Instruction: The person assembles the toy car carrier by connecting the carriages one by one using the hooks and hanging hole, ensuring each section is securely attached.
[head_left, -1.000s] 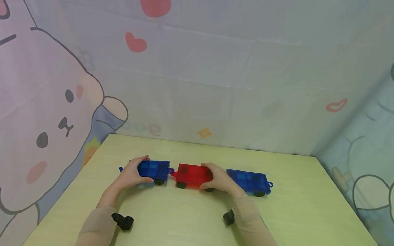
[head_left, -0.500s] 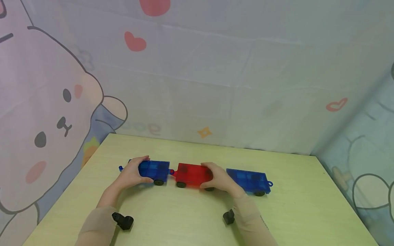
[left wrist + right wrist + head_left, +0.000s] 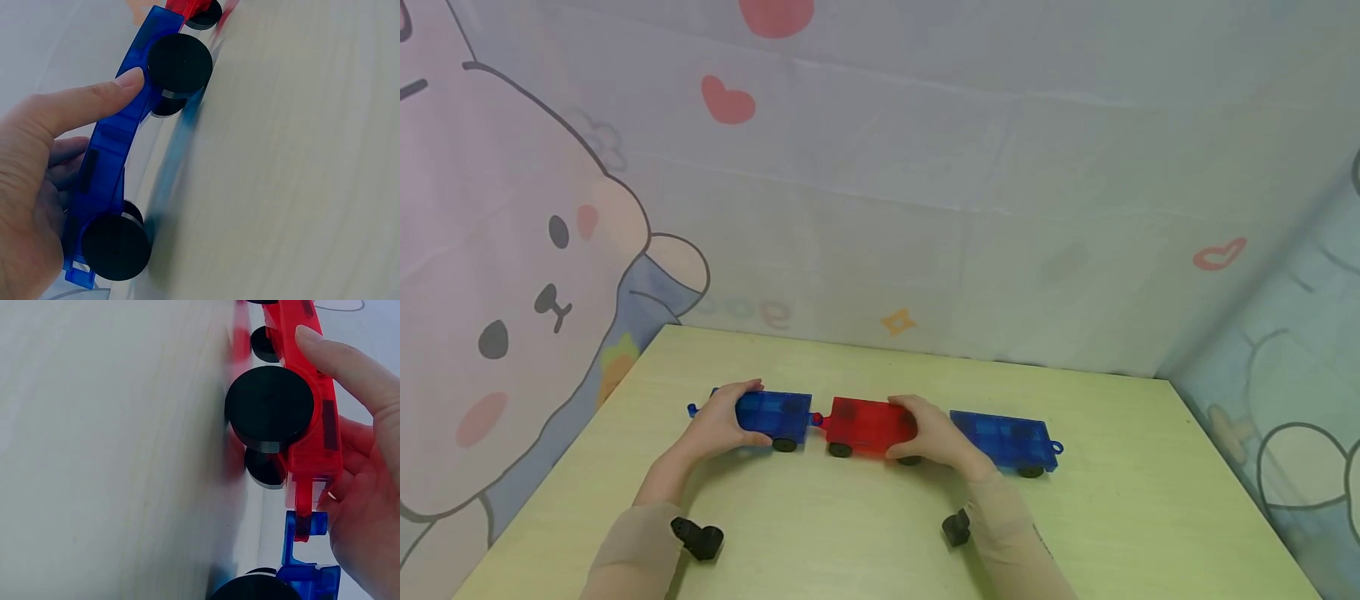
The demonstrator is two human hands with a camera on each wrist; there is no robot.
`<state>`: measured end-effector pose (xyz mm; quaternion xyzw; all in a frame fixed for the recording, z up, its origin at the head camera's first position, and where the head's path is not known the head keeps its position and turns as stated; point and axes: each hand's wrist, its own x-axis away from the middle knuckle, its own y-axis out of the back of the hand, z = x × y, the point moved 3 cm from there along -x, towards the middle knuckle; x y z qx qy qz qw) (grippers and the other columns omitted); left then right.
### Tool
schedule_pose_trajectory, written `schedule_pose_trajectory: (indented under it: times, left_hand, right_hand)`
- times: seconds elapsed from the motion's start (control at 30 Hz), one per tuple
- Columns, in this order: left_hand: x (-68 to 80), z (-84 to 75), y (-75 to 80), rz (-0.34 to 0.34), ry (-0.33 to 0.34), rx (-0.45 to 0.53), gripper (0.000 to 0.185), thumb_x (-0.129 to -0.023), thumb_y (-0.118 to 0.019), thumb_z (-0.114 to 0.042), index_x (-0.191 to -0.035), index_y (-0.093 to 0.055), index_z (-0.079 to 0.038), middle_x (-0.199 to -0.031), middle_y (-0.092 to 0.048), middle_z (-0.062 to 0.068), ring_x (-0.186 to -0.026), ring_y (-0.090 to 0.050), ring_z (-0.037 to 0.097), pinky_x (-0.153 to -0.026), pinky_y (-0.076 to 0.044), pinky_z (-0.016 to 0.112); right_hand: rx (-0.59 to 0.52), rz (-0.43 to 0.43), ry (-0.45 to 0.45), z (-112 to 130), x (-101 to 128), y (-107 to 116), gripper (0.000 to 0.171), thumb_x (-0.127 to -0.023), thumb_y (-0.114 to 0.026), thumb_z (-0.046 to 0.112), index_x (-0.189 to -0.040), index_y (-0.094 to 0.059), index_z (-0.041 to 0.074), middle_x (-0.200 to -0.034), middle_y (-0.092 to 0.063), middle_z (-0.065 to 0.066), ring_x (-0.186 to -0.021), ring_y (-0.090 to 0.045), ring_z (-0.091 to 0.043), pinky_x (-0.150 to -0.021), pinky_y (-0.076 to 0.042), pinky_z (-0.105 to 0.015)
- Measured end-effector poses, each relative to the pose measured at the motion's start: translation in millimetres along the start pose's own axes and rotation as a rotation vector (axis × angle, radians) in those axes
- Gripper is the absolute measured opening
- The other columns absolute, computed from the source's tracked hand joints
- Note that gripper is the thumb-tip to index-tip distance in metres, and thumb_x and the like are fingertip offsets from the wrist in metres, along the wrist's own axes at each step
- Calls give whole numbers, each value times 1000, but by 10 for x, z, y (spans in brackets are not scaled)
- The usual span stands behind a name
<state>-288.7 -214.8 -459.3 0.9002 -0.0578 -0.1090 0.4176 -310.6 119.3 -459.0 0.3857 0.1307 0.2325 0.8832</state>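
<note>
Three flat toy wagons with black wheels stand in a row on the pale green table (image 3: 865, 533). My left hand (image 3: 718, 423) grips the left blue wagon (image 3: 775, 412), thumb on its near edge (image 3: 100, 106) and fingers behind; the wagon (image 3: 119, 156) rests on its wheels. My right hand (image 3: 936, 433) grips the red wagon (image 3: 868, 423) the same way, thumb (image 3: 340, 365) on the red wagon's edge (image 3: 306, 406). The red wagon's rear tab sits in the blue hitch (image 3: 306, 550) of the right blue wagon (image 3: 1003, 437). The left blue and red wagons meet at their hitches (image 3: 816, 418).
A cartoon-printed cloth (image 3: 887, 208) hangs behind the table and along both sides. Black wrist-camera mounts (image 3: 698, 537) sit on both sleeved forearms. The table's near half lies bare in front of the wagons.
The gap between the left blue wagon and the red one has closed slightly. Both hands keep the same grips and places.
</note>
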Motion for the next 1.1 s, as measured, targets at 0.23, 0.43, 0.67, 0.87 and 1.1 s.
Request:
schedule_pose_trajectory:
  times: [0.23,0.43,0.67,0.87,1.1]
  left_hand:
    - [10,0,11,-2,-17,-6,96,-69,-87,-31,-143,-38,4,-142,-46,24,-133,-36,46,-107,-31,63]
    - [13,-1,15,7,-29,-25,94,-71,-86,-31,-143,-38,4,-143,-44,24,-134,-35,47,-106,-31,64]
    - [27,1,9,19,-33,-18,95,-71,-86,-29,-145,-37,3,-145,-42,24,-134,-34,47,-106,-31,64]
    - [21,-7,7,20,-42,-54,95,-69,-87,-28,-145,-38,1,-147,-40,25,-135,-34,47,-105,-33,64]
    - [35,-157,60,2,-91,-171,88,-71,-85,-32,-143,-43,-4,-144,-44,23,-133,-37,46,-104,-32,67]
  right_hand:
    - [5,3,6,7,-1,3,78,-74,-83,26,-141,-47,6,-142,-49,-11,-130,-46,-30,-110,-37,-48]
    - [28,5,21,23,-9,7,79,-74,-83,26,-141,-46,5,-141,-50,-11,-130,-47,-30,-109,-37,-48]
    - [43,4,44,32,-11,5,80,-74,-83,26,-141,-45,3,-142,-49,-13,-131,-45,-32,-110,-35,-49]
    - [67,-9,44,51,29,22,79,-75,-82,27,-142,-45,4,-143,-49,-11,-132,-45,-30,-110,-37,-47]
    - [128,-135,58,157,87,134,56,-84,-74,30,-133,-56,8,-134,-57,-6,-125,-53,-27,-104,-44,-46]
